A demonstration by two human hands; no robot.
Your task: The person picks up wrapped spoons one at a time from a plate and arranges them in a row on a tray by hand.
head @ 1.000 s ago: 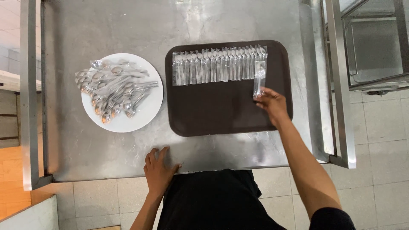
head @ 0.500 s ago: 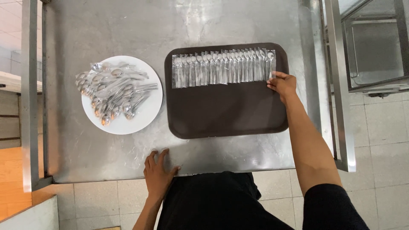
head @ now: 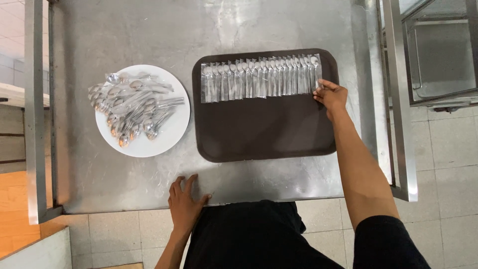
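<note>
Scuffed steel table (head: 124, 35), brown tray (head: 269, 134), white plate (head: 172, 137).
Right hand (head: 331, 95) pinches the end packet in the row of clear-wrapped spoons (head: 259, 78) across the tray's far side; left hand (head: 184, 199) flat, fingers spread, on the table edge; loose wrapped spoons (head: 129, 107) heaped on the round plate.

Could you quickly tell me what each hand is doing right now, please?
Left hand: open, flat on the steel table, holding nothing.
Right hand: fingers on the end wrapped spoon; grip cannot be told.

One brown tray (head: 264, 134), one white plate (head: 172, 137), two hands.
</note>
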